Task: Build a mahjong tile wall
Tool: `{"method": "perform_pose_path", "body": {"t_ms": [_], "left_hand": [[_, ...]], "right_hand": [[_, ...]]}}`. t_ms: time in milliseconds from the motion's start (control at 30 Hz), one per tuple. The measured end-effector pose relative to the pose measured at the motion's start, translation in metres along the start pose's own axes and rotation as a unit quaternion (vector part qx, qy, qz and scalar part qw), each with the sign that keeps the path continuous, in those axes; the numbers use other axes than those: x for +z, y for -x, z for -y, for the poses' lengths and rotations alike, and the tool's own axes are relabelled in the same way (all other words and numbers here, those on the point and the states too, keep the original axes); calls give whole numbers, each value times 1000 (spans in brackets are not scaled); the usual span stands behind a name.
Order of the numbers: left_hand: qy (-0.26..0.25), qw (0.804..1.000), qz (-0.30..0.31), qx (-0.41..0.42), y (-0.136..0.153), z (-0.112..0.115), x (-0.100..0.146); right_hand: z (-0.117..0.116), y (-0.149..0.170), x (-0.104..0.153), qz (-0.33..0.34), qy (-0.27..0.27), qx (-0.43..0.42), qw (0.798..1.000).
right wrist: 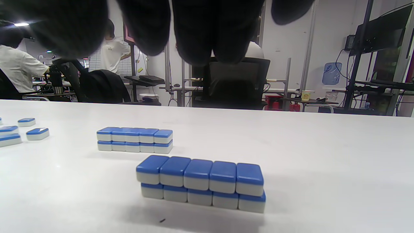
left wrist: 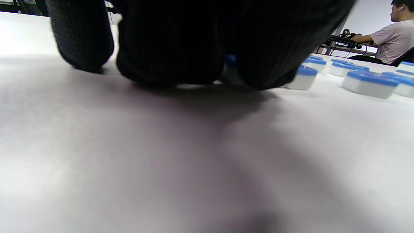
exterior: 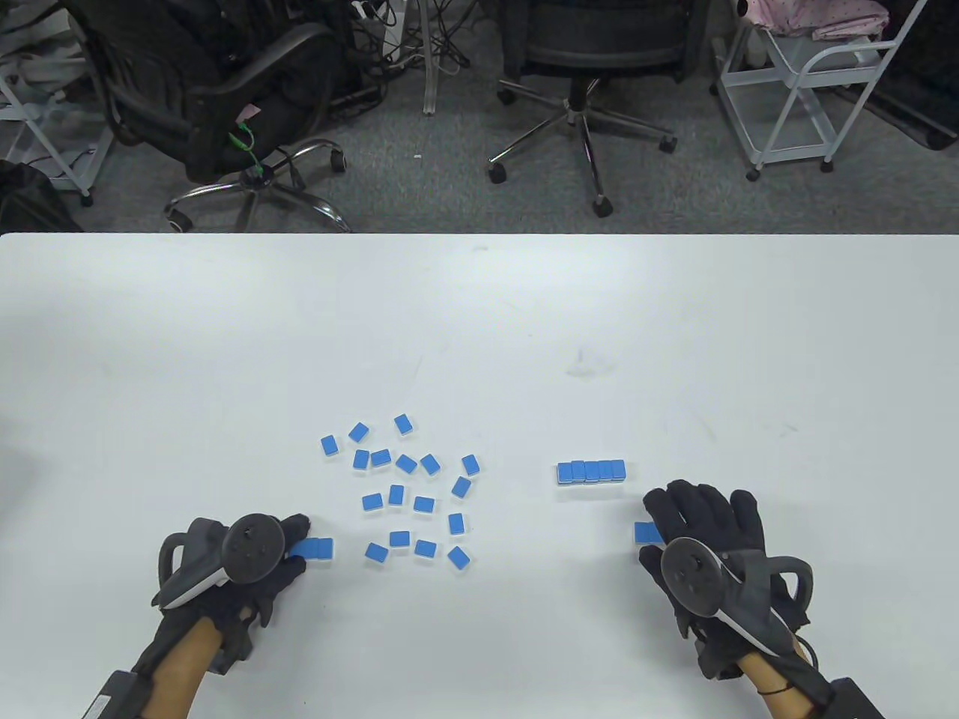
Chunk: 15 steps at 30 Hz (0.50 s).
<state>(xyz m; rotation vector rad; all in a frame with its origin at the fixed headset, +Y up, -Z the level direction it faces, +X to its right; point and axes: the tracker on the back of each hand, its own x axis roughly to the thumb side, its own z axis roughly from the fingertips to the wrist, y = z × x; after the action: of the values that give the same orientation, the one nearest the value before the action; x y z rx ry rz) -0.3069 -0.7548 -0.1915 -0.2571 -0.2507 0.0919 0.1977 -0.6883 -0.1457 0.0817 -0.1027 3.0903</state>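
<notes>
Several loose blue-backed mahjong tiles (exterior: 396, 494) lie scattered at the table's middle front; some show in the left wrist view (left wrist: 370, 82). A two-layer tile wall (exterior: 591, 471) stands right of them. A second two-layer wall (right wrist: 200, 183) lies nearer, mostly under my right hand (exterior: 697, 509) in the table view, with one end (exterior: 646, 532) showing. My right hand's fingers (right wrist: 203, 32) hang spread above it, clear of the tiles. My left hand (exterior: 296, 543) has its fingertips (left wrist: 168, 64) down on the table against the left end of a short tile row (exterior: 316, 549); the grip is hidden.
The far wall (right wrist: 135, 139) and loose tiles (right wrist: 37, 133) also show in the right wrist view. The white table (exterior: 479, 337) stretches back to its far edge, with office chairs and a cart on the floor beyond.
</notes>
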Motion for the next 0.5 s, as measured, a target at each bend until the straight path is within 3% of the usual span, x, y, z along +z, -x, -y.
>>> {"method": "perform_pose_path", "body": {"t_ms": [267,367,433,500], "left_hand": [[1,1000,1,-4,-1,0,0],[23,1000,3,-3,2,-3,1],[41,999,-1,16,9,-7,3],[25,997,-27,61,23,-10,6]], "right_hand": [[0,-1,0,1,-2,0,1000],[0,-1,1,2,-2,0,1000],[-1,0,1,1,-2,2,1000],[0,1,2,-2,-2,-2,1000]]}}
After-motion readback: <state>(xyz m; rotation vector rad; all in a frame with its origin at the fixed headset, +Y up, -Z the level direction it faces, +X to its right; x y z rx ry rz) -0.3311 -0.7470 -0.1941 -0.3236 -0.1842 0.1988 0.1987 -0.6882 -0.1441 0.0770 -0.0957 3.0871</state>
